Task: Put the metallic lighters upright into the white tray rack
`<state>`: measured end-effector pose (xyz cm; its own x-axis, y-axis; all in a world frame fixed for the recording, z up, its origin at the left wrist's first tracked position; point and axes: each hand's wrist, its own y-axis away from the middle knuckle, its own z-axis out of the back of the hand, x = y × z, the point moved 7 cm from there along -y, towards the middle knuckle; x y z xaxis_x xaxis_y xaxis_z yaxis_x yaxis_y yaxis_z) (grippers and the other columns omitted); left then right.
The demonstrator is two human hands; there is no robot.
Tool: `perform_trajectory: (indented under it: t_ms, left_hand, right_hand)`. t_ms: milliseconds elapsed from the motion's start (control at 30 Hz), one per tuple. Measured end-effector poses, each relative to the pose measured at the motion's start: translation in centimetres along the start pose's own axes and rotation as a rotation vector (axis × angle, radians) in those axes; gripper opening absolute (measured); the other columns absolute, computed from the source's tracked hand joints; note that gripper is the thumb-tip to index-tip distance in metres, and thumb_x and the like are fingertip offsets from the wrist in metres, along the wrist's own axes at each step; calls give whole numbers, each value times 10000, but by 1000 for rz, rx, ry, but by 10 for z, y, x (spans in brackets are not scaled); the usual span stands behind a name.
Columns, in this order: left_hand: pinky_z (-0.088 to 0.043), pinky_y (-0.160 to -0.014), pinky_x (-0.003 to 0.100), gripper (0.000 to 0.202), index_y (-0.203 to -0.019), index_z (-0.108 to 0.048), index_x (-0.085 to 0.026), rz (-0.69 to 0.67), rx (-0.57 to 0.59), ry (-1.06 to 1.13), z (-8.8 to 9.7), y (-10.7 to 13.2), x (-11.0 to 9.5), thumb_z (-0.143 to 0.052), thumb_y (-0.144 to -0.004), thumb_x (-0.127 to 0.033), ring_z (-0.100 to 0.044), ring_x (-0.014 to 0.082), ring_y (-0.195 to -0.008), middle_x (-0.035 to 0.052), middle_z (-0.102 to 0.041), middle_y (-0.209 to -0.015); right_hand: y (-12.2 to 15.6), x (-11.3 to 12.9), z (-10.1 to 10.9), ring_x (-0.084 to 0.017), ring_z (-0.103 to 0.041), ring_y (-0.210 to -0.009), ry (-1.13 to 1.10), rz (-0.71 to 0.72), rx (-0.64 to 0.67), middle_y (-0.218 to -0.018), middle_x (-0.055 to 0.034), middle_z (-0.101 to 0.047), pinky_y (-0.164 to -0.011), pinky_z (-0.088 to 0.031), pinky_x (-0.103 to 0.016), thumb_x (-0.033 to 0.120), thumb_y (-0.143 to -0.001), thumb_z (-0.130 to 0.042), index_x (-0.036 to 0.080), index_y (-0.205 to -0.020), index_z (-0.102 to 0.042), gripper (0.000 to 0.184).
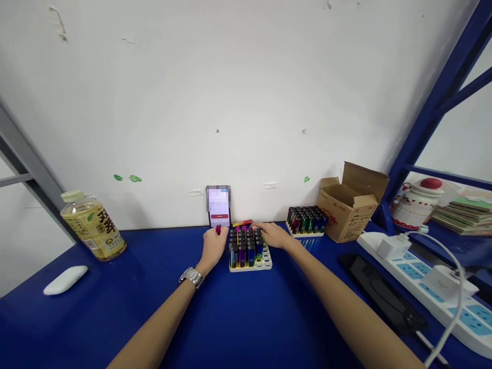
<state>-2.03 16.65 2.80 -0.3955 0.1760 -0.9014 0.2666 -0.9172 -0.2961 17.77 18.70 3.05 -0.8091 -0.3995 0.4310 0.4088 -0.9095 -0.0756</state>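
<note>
Blue counter (pixel 246 318), seen from above. Foreground: two bare forearms meet at a white plastic tray (pixel 250 265) of upright, black-capped lighters (pixel 244 251). Left hand (pixel 213 246), with a steel wristwatch (pixel 191 277), lies just left of the tray, its fingers curled closed on a small magenta object (pixel 218 230). Right hand (pixel 269 234) lies over the tray's far right corner, fingers extended, with nothing visibly held. Right of the tray: a power strip (pixel 418 282), then a second lighter tray (pixel 306 220) and an open cardboard box (pixel 348 205). Left of the tray: a white computer mouse (pixel 65 280) and a yellow-labelled plastic bottle (pixel 92 228). Directly behind the tray: a smartphone (pixel 218 205) with a blurred screen, upright against the white wall (pixel 230 92).
</note>
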Motion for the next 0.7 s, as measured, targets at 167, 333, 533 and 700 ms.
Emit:
perform_trajectory:
  t_ms: [167, 333, 533, 700]
  left_hand:
    - [-229, -476, 245, 418, -444, -329, -211, -66, -1, -43, -3, -2, -7, -475, -738, -470, -309, 90, -469, -56, -323, -423]
    - [-239, -464, 244, 396, -463, -346, -216, -53, -20, -47, -2, -3, -1, -445, -764, -453, -320, 96, -453, -52, -339, -422]
    - [-244, -424, 242, 418, -491, -358, -222, -24, -5, -6, -4, -4, 8, -435, -789, -506, -331, 101, -415, -49, -355, -410]
    - [-251, -409, 236, 424, -507, -360, -222, -3, 0, 13, -3, -3, 9, -454, -784, -528, -333, 95, -401, -54, -358, -409]
  right_hand:
    - [2, -3, 4, -264, -608, -836, 83, -201, 7, -895, -63, -673, -651, -378, -297, 425, -893, -389, 265, -1118, -544, 317]
    - [5, -12, 2, -249, -607, -792, 79, -312, -17, -896, -93, -655, -600, -348, -275, 394, -872, -406, 235, -1105, -495, 296]
    - [11, -14, 2, -256, -621, -847, 71, -333, -36, -926, -113, -662, -626, -358, -280, 336, -886, -425, 215, -1133, -454, 278]
    - [12, -12, 2, -321, -626, -901, 45, -421, -68, -976, -207, -649, -656, -399, -331, 384, -854, -503, 139, -1083, -485, 336]
